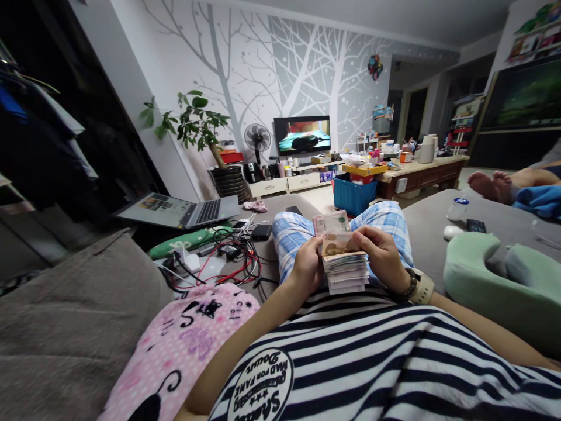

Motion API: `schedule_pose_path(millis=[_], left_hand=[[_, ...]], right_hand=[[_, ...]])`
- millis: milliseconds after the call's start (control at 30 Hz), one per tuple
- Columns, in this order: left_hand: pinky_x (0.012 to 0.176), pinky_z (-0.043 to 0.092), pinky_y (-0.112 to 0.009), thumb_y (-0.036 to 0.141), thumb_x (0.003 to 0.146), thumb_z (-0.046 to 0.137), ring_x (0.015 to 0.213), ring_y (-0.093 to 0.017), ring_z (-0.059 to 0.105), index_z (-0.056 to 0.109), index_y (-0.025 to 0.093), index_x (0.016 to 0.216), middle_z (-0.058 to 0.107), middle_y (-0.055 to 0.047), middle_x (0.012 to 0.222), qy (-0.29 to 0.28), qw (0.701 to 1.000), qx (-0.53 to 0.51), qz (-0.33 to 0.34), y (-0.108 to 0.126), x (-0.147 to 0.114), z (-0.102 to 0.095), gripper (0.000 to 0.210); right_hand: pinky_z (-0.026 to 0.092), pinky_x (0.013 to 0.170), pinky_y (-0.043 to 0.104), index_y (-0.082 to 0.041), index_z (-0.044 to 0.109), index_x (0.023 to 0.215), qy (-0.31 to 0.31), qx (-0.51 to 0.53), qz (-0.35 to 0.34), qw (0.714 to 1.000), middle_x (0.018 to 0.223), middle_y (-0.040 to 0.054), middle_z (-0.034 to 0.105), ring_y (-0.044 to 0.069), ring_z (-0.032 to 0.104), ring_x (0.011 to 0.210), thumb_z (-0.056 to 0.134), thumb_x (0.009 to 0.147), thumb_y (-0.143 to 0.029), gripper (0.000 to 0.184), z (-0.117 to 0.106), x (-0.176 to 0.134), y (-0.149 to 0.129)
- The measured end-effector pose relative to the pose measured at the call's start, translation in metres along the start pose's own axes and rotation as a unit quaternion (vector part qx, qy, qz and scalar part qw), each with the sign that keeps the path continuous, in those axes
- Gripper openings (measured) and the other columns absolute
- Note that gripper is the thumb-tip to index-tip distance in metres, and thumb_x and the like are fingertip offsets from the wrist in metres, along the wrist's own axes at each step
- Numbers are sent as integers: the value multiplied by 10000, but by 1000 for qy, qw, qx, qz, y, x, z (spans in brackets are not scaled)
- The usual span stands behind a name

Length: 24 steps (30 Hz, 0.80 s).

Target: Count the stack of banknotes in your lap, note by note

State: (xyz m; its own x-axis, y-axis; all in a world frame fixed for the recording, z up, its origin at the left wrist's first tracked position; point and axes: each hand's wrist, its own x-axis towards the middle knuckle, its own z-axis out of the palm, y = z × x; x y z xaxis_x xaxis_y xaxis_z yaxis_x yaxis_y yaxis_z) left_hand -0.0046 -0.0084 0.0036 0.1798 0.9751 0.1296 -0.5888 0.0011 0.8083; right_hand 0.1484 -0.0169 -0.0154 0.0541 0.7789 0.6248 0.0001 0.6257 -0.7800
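Observation:
A thick stack of banknotes (pixel 346 272) is held over my lap, its lower edges fanned toward me. My left hand (pixel 308 263) grips the stack's left side, with most of its fingers hidden behind the notes. On top lies a brownish banknote (pixel 338 242), and my right hand (pixel 383 254) pinches its upper right corner between thumb and finger. Beyond it a pinkish banknote (pixel 328 223) sticks out over my blue checked trousers (pixel 390 225); whether it is held or lying there I cannot tell. A beige watch (pixel 421 286) and a dark bracelet circle my right wrist.
Left of me are a pink blanket (pixel 197 327), tangled cables (pixel 239 257) and an open laptop (pixel 188 210). On the right lie a green neck pillow (pixel 471 266), a white mouse (pixel 453 233) and a lidded jar (pixel 458 209). Another person's bare feet (pixel 491 184) rest farther right.

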Motion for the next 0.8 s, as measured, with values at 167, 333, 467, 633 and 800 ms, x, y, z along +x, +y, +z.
schedule_pose_path(millis=[167,333,467,633,800], left_hand=[[919,586,-412,232,706,722,1026,-310,722,682,170,709,759,-61,750,0,1000,1,0,-1,2,0,74],[933,581,-416,219,707,690,1054,-308,716,667,175,696,755,-68,745,-4,1000,-9,-11,-1,2,-1,51],[935,581,-422,236,698,680,1069,-324,711,676,169,689,764,-90,768,-15,1000,-8,-19,-1,2,0,68],[929,579,-423,245,691,681,1052,-325,715,697,159,694,770,-98,772,-17,1000,-3,-17,-2,3,0,87],[929,573,-421,238,690,691,1039,-321,716,695,157,683,767,-100,765,-18,1000,0,-8,-1,1,0,82]], right_hand=[[357,582,294,-198,608,676,-3,1,-3,1000,609,-19,517,140,433,589,660,891,-478,357,0,0,-1],[354,579,296,-200,597,673,-4,0,3,1000,609,-19,500,143,425,590,656,890,-500,374,0,0,0],[349,576,297,-201,598,683,-7,0,8,1000,610,-19,499,142,420,588,655,889,-511,377,0,-1,1],[353,584,298,-200,596,679,-6,-1,4,1000,613,-19,497,143,427,595,656,888,-512,380,0,-1,0],[349,572,294,-199,602,672,0,-3,4,1000,601,-25,495,137,423,580,670,873,-519,384,1,-1,-3]])
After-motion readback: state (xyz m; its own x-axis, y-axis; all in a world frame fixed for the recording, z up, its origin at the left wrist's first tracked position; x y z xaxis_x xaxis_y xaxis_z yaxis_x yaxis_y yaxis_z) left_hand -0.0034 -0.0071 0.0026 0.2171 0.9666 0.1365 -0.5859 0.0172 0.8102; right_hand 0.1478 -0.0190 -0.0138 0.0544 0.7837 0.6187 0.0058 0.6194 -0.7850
